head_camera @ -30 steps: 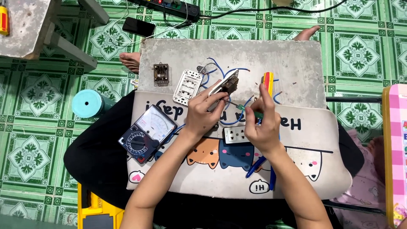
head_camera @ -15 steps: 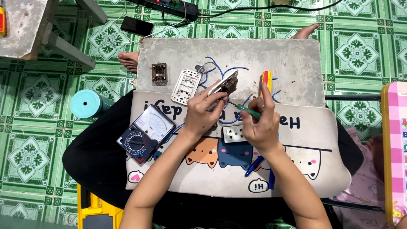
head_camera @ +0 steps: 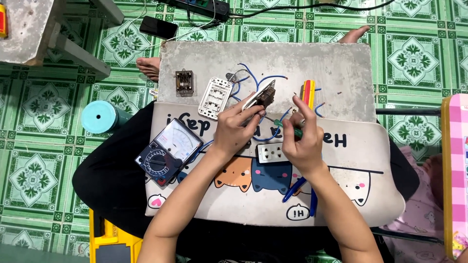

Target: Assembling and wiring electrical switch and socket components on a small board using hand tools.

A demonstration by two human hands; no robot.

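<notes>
A white cushion printed with cartoon cats is laid across the lap, with a grey slab beyond it, over a green patterned tile floor. On the cushion an analogue multimeter and a white socket are seen. A green-handled screwdriver is pinched in the closed fingers of the right hand, its long axis running up-left to a switch module. That module, tilted, is clamped by the left hand. Farther off, a white switch plate lies on the slab.
</notes>
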